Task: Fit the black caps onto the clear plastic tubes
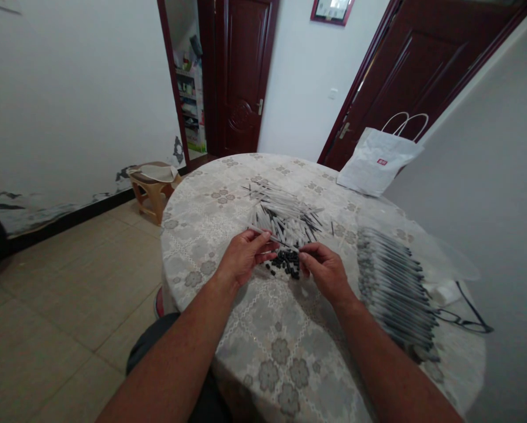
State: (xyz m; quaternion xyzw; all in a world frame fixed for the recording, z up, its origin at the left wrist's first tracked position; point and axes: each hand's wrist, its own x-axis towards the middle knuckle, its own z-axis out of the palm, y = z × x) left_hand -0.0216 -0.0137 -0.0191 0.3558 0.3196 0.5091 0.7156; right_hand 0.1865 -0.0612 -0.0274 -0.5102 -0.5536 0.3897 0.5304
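Note:
Between thumb and fingers, my left hand (248, 252) is closed on a slim pen (257, 229) with a whitish barrel and a dark section toward its right end. My right hand (327, 267) pinches at that right end; its fingertips partly hide what they grip. Just under the pen lies a small heap of short black plastic pieces (285, 261). Beyond both hands spreads a loose pile of whitish tubes and dark thin sticks (285, 208). Right of my right hand, many similar pens (390, 282) lie side by side in a row on what looks like clear plastic.
The round table wears a patterned cloth (285, 364). A white paper bag (378, 161) stands at its far right, and eyeglasses (463, 320) lie near the right edge. A stool (153, 188) stands on the floor at the left. Dark red doors (245, 64) are behind.

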